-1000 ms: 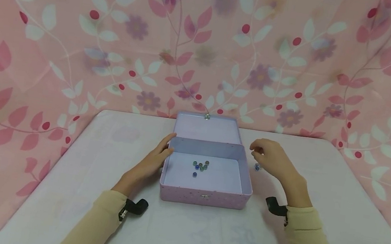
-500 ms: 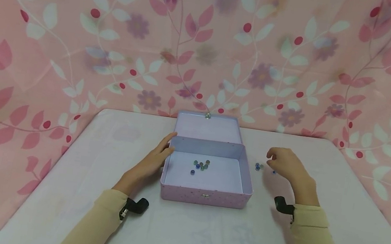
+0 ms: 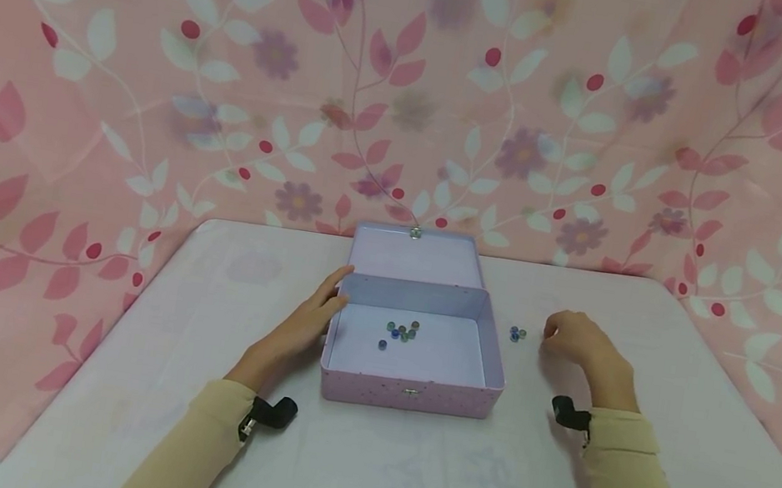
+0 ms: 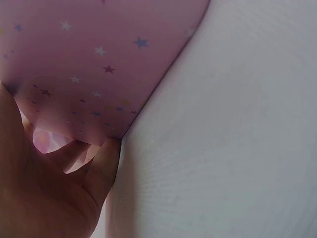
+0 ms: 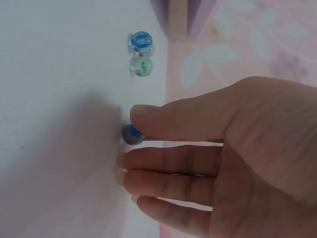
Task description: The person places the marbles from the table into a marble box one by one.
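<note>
A lilac metal box (image 3: pixel 406 394) with printed stars stands on the table, lid raised at the back. My left hand (image 3: pixel 307 320) holds its back left corner, thumb at the rim; the left wrist view shows the fingers (image 4: pixel 106 156) reaching around that corner. Several glass marbles (image 3: pixel 401 331) lie clustered on the box floor, and a single dark blue marble (image 3: pixel 383 345) lies nearer the front. To the right of the box, my right hand (image 3: pixel 584 345) is low over the table. It pinches a blue marble (image 5: pixel 132 134) at the thumb tip; the index finger is mostly hidden.
A small group of marbles (image 3: pixel 517 334), blue and greenish, rests on the white tablecloth (image 3: pixel 431 486) between the box and my right hand. The open lid (image 3: pixel 419 257) leans back behind the box. A pink floral cloth (image 3: pixel 413 95) hangs behind the table.
My right hand has moved right, away from the box, and down onto the separate blue marble. The single marble inside the box has rolled slightly left. My left hand stays in place.
</note>
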`<move>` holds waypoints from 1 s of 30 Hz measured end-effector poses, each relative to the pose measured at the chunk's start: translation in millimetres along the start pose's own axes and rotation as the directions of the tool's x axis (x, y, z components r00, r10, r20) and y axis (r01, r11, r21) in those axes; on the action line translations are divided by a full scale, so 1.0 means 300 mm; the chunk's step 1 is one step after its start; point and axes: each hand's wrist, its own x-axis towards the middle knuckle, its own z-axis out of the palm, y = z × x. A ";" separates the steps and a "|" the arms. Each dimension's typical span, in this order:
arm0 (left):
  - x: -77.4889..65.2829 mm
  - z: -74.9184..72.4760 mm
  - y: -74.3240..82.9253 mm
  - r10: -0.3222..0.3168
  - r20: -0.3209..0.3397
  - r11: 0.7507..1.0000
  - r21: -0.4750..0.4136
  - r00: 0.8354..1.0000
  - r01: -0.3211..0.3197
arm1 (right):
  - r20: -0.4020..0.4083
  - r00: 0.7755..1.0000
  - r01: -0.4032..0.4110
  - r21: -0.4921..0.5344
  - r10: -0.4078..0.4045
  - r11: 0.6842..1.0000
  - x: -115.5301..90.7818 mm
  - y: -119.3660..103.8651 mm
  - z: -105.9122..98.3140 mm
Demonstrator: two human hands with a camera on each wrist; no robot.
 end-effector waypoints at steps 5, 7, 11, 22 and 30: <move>-0.001 0.000 0.001 0.007 0.004 1.000 -0.011 1.000 -0.007 | -0.007 1.000 0.014 -0.011 -0.014 1.000 0.017 0.003 0.026; -0.001 0.000 0.003 0.010 0.003 1.000 -0.007 1.000 -0.010 | -0.009 1.000 0.012 -0.012 -0.013 1.000 0.020 0.002 0.031; -0.002 0.000 0.006 0.004 0.000 1.000 -0.002 1.000 -0.004 | 0.004 1.000 0.010 -0.012 -0.010 1.000 0.023 -0.003 0.033; -0.007 -0.004 0.014 0.003 0.015 1.000 -0.018 1.000 -0.002 | -0.032 0.998 0.046 0.000 -0.046 0.999 0.016 -0.026 0.016; 0.001 -0.001 -0.002 0.006 0.012 1.000 -0.020 1.000 -0.006 | -0.088 0.995 0.054 0.032 -0.051 0.998 0.017 -0.061 0.001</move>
